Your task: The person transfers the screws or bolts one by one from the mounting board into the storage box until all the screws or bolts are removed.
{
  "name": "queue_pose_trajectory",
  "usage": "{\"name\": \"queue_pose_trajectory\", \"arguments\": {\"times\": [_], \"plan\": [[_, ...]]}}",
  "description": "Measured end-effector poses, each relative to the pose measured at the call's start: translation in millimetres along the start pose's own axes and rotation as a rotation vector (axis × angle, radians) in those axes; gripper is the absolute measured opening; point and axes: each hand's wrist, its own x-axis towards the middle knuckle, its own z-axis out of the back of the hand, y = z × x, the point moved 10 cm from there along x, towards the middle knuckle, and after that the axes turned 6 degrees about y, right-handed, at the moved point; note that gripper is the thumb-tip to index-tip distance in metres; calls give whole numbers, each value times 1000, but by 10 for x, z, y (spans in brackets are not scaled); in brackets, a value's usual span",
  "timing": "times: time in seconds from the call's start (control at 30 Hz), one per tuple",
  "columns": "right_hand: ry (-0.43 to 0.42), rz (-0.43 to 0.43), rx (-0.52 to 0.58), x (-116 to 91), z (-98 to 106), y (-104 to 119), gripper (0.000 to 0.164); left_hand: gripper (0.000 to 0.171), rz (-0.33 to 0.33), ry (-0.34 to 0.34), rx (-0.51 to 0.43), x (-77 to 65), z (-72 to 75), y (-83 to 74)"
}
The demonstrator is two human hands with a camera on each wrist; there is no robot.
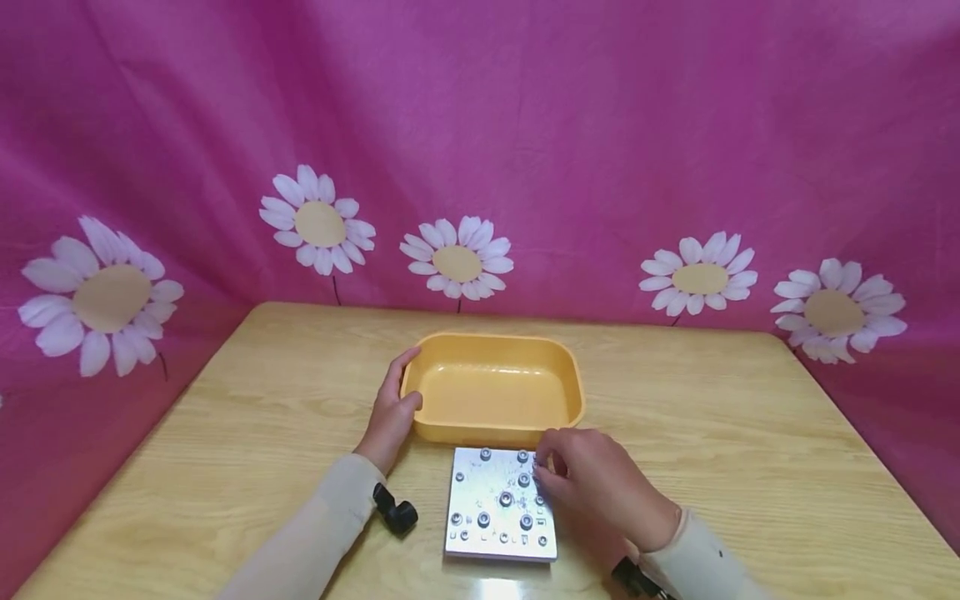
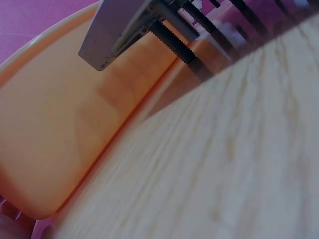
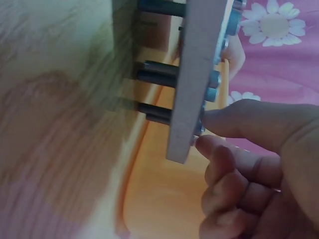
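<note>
A square metal plate point(image 1: 492, 533) stands above the table on the bolts that pass through it, their threaded shanks point(image 2: 172, 42) showing beneath in the left wrist view. Several round-headed socket bolts point(image 1: 506, 499) of differing sizes sit in its top. At the plate's far right corner, my right hand point(image 1: 603, 483) pinches a small bolt by the head between thumb and index finger, which mostly hide it. My left hand point(image 1: 390, 421) grips the left end of a yellow plastic tray point(image 1: 491, 435), thumb over the rim and fingers along the outside.
The tray lies just behind the plate, nothing visible inside it. Both rest on a light wood-grain table point(image 1: 697, 417). A pink curtain with daisies point(image 1: 577, 150) hangs at the back and sides. Black wrist mounts point(image 1: 395, 510) sit on both sleeves.
</note>
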Motion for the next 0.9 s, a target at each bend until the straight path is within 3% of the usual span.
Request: {"name": "queue_pose_trajectory", "arguments": {"times": [0.43, 0.7, 0.9], "plan": [[-53, -34, 2, 33, -36, -16, 4, 72, -30, 8, -10, 2, 20, -15], [-56, -43, -11, 36, -66, -39, 7, 68, -7, -3, -3, -5, 26, 10], [-114, 15, 3, 25, -37, 3, 10, 69, -15, -6, 0, -2, 28, 2]]}}
